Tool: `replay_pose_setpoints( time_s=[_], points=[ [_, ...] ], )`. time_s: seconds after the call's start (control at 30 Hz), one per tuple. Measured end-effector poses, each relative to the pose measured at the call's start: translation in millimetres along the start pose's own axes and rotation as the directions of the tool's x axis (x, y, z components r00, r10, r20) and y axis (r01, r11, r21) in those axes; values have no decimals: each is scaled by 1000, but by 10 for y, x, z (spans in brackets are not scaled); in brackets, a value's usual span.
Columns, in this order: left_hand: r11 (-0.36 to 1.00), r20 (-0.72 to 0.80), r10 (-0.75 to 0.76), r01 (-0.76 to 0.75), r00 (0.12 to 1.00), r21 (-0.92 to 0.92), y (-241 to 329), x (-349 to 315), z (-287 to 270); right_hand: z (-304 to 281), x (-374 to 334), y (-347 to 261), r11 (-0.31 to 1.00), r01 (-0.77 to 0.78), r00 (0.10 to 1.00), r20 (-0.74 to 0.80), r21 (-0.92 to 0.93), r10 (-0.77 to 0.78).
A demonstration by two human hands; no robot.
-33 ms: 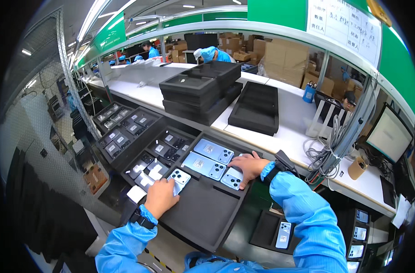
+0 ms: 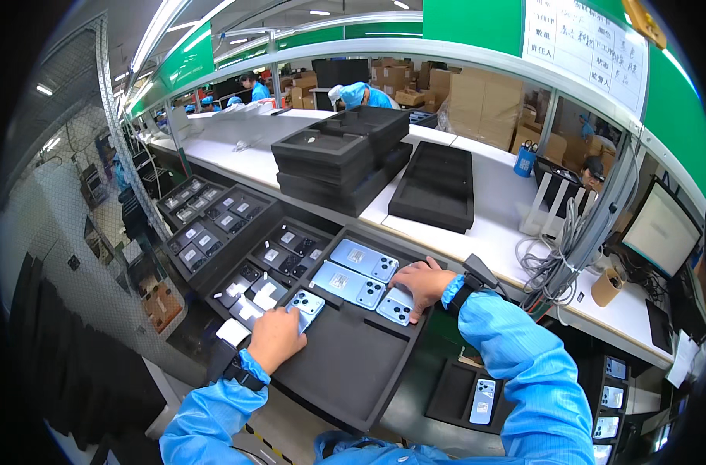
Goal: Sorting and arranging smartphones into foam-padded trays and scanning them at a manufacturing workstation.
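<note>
1. Left hand (image 2: 278, 341): clamped on a light-blue smartphone (image 2: 307, 304), camera side up, at the left edge of a black tray (image 2: 339, 364).
2. Right hand (image 2: 424, 282): thumb and fingers straddle a second light-blue smartphone (image 2: 395, 305) inside the tray; whether gripped, cannot tell.
3. Two further smartphones (image 2: 341, 280) lie alongside, camera side up.
4. Stacked trays (image 2: 322, 177) on white bench (image 2: 496, 186).

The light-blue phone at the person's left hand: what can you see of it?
The glossy, light-blue, rectangular phone has its back facing up, with a cluster of dark, round camera lenses near its far end. The person's bare left hand holds it, hiding part of it. It is at the left side of the black, foam-like tray; whether they touch is unclear.
</note>
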State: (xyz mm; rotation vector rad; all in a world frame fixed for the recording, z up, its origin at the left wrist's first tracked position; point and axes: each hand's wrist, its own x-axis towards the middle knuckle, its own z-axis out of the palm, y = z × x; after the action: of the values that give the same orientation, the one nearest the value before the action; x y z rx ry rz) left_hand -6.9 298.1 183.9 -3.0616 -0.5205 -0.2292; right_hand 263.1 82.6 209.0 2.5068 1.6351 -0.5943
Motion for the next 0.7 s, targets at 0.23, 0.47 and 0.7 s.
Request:
replay_pose_setpoints(
  time_s=[0.23,0.47,0.7],
  points=[
    [995,-295,-44,15,955,-100,-168,-24,-121,22,-79,103,925,151,939,-241,-348,-244],
    [124,-307,-389,-281,869,-952,446,-464,-629,216,-798,356,885,349,473,-758,-308,-449],
    [-756,200,431,474,880,-451,2135,-984,-48,1489,-1987,104,454,612,281,-715,648,640]
  ],
)
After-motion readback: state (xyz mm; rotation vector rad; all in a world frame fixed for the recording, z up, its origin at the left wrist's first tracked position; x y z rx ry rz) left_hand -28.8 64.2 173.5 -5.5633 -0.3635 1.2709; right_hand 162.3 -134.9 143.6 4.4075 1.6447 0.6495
